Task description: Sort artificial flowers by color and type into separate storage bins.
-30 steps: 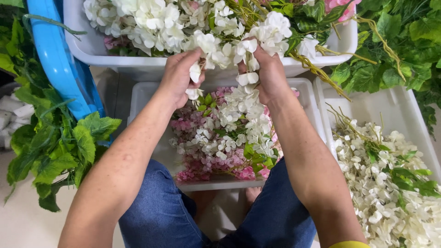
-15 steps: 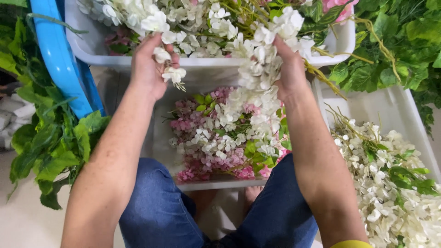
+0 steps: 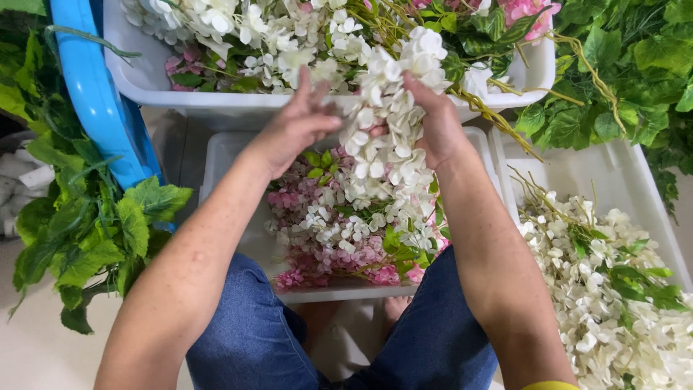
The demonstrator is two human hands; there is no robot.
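My right hand (image 3: 437,124) grips a hanging strand of white artificial flowers (image 3: 379,137) that droops toward the white bin (image 3: 231,155) between my knees. My left hand (image 3: 294,124) is beside the strand, fingers spread and touching its upper blossoms. The middle bin holds mixed white and pink flowers (image 3: 339,231) with small green leaves. Behind my hands a larger white bin (image 3: 159,83) is heaped with white flowers, green stems and a few pink blooms.
A third white bin (image 3: 577,170) at the right holds loose white flowers (image 3: 613,289) and stems. Green leafy vines lie at the left (image 3: 86,224) and upper right (image 3: 621,79). A blue plastic frame (image 3: 94,87) stands at the left. My knees in blue jeans (image 3: 245,332) flank the middle bin.
Both hands have risen and come together over the far bin's rim. The left hand has moved right onto the white strand, which now hangs longer from the right hand.
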